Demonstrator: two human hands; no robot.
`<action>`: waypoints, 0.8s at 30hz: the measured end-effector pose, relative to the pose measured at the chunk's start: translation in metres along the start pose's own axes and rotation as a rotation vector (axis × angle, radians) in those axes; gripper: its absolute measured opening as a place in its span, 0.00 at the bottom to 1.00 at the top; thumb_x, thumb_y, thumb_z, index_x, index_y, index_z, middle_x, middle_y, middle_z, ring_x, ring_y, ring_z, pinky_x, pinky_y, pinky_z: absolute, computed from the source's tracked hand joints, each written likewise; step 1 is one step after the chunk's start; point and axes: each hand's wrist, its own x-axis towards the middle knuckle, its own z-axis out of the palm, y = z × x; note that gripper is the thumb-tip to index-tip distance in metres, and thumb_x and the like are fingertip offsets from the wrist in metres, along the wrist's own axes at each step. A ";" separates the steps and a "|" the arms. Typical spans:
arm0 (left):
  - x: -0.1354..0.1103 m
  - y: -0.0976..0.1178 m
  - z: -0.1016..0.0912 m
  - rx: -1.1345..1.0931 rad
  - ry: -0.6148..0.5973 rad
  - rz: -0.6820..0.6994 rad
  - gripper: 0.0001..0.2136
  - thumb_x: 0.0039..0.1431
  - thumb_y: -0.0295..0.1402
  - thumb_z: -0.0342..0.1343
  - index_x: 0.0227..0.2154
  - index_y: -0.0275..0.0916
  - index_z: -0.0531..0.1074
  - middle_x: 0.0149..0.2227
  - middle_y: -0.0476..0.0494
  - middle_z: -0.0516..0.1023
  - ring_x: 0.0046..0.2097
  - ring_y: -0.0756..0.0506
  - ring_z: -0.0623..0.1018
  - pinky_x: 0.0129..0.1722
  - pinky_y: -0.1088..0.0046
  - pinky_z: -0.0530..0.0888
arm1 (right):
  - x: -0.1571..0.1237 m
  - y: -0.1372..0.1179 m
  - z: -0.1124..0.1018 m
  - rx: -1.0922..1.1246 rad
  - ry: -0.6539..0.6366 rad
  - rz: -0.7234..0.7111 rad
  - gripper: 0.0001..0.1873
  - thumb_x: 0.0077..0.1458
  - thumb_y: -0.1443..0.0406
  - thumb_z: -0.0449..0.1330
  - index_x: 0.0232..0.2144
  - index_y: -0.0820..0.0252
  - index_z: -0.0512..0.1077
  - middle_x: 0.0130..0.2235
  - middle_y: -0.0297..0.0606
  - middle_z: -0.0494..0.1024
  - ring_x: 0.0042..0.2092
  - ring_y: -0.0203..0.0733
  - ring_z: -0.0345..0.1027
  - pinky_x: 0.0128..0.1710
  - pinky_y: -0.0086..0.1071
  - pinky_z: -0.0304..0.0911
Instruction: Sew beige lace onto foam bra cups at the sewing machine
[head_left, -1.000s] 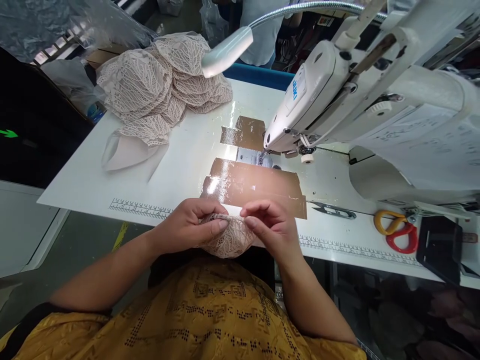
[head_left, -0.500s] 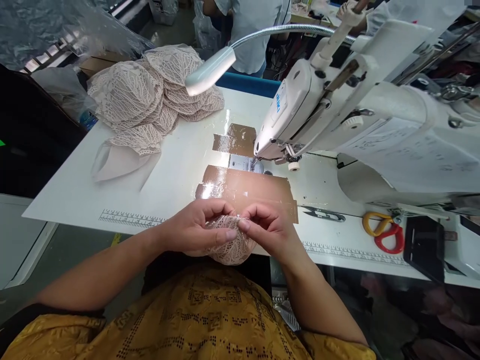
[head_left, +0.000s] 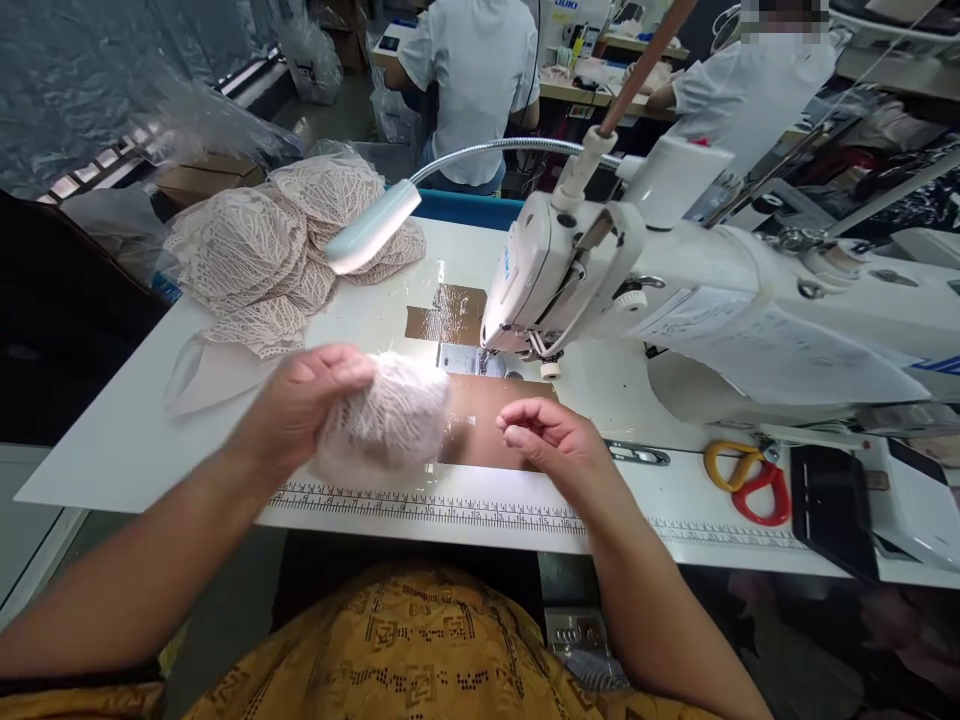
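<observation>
Pinched at its edge between thumb and fingers, a pale pink lace bra cup [head_left: 390,410] hangs from my left hand [head_left: 307,400], blurred by motion. It is over the table's front part, left of the sewing machine's needle area. My right hand [head_left: 551,435] is apart from the cup, above the brown taped patch [head_left: 495,400]. Its thumb and fingertips are drawn close together; whether anything small is between them I cannot make out. Beyond the hands stands the white sewing machine [head_left: 540,270], its metal needle plate [head_left: 459,358] uncovered by fabric.
A pile of lace cups [head_left: 247,245] lies at the table's back left, under a bent lamp [head_left: 375,225]. Thread snips [head_left: 637,453], scissors [head_left: 761,490] and a black phone-like device [head_left: 832,510] lie to the right. A ruler strip [head_left: 450,510] runs along the front edge. Two people work beyond.
Both hands were together on the lace cup near the front edge. My right hand has let go of it, and my left hand has carried it left and forward. The view has shifted.
</observation>
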 end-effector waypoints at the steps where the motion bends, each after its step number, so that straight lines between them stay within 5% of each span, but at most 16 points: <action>1: 0.007 0.005 -0.005 0.143 0.090 0.121 0.10 0.55 0.36 0.59 0.25 0.35 0.68 0.23 0.50 0.69 0.24 0.53 0.68 0.23 0.78 0.65 | -0.001 -0.001 -0.008 -0.055 0.034 -0.009 0.12 0.54 0.56 0.63 0.37 0.57 0.74 0.37 0.35 0.76 0.37 0.36 0.69 0.37 0.31 0.64; 4: 0.029 0.009 0.003 0.589 0.140 0.419 0.12 0.60 0.34 0.55 0.22 0.36 0.67 0.22 0.51 0.67 0.25 0.53 0.66 0.25 0.77 0.63 | -0.001 -0.008 -0.023 -0.243 0.052 -0.034 0.11 0.57 0.57 0.60 0.37 0.56 0.74 0.37 0.34 0.76 0.36 0.36 0.67 0.36 0.31 0.62; 6: 0.043 -0.001 0.028 0.810 0.001 0.519 0.13 0.60 0.31 0.53 0.19 0.36 0.65 0.22 0.48 0.68 0.27 0.51 0.67 0.27 0.74 0.64 | 0.004 -0.015 -0.023 -0.388 0.021 -0.053 0.10 0.59 0.58 0.57 0.37 0.55 0.75 0.36 0.33 0.77 0.35 0.36 0.67 0.35 0.31 0.61; 7: 0.048 -0.008 0.044 1.096 -0.103 0.577 0.13 0.61 0.30 0.51 0.21 0.35 0.66 0.25 0.45 0.70 0.30 0.48 0.70 0.30 0.72 0.66 | 0.009 -0.018 -0.022 -0.457 -0.003 -0.066 0.10 0.60 0.59 0.56 0.37 0.55 0.75 0.36 0.33 0.77 0.34 0.37 0.67 0.34 0.31 0.61; 10: 0.055 -0.033 0.086 1.264 -0.234 0.596 0.11 0.58 0.25 0.50 0.21 0.34 0.69 0.22 0.41 0.72 0.29 0.44 0.71 0.29 0.68 0.66 | 0.027 -0.017 -0.015 -0.610 -0.062 -0.119 0.10 0.60 0.65 0.54 0.38 0.56 0.75 0.36 0.33 0.79 0.35 0.38 0.69 0.36 0.31 0.61; 13: 0.046 -0.048 0.107 1.327 -0.318 0.605 0.11 0.61 0.26 0.48 0.25 0.33 0.72 0.25 0.37 0.75 0.33 0.40 0.73 0.32 0.63 0.68 | 0.042 -0.005 -0.007 -0.723 -0.085 -0.179 0.14 0.59 0.70 0.52 0.41 0.58 0.76 0.40 0.36 0.80 0.42 0.40 0.70 0.42 0.32 0.61; 18: 0.033 -0.035 0.094 1.349 -0.405 0.596 0.11 0.61 0.32 0.51 0.27 0.32 0.73 0.29 0.35 0.75 0.36 0.38 0.73 0.35 0.61 0.69 | 0.045 0.013 0.003 -1.033 -0.087 -0.184 0.16 0.62 0.70 0.49 0.43 0.58 0.76 0.43 0.41 0.76 0.43 0.41 0.68 0.39 0.31 0.59; 23: 0.043 0.005 0.057 0.749 -0.961 0.299 0.15 0.65 0.37 0.50 0.24 0.37 0.72 0.21 0.48 0.71 0.24 0.50 0.69 0.24 0.75 0.65 | 0.039 0.013 0.009 -1.338 -0.111 -0.239 0.14 0.59 0.72 0.52 0.42 0.60 0.75 0.41 0.42 0.74 0.41 0.43 0.64 0.33 0.32 0.54; 24: 0.047 0.009 0.053 0.668 -0.990 0.268 0.16 0.65 0.37 0.49 0.25 0.37 0.72 0.21 0.49 0.71 0.23 0.51 0.68 0.23 0.76 0.64 | 0.039 0.013 0.010 -1.369 -0.107 -0.237 0.14 0.59 0.72 0.52 0.42 0.60 0.74 0.41 0.42 0.74 0.41 0.43 0.63 0.32 0.33 0.53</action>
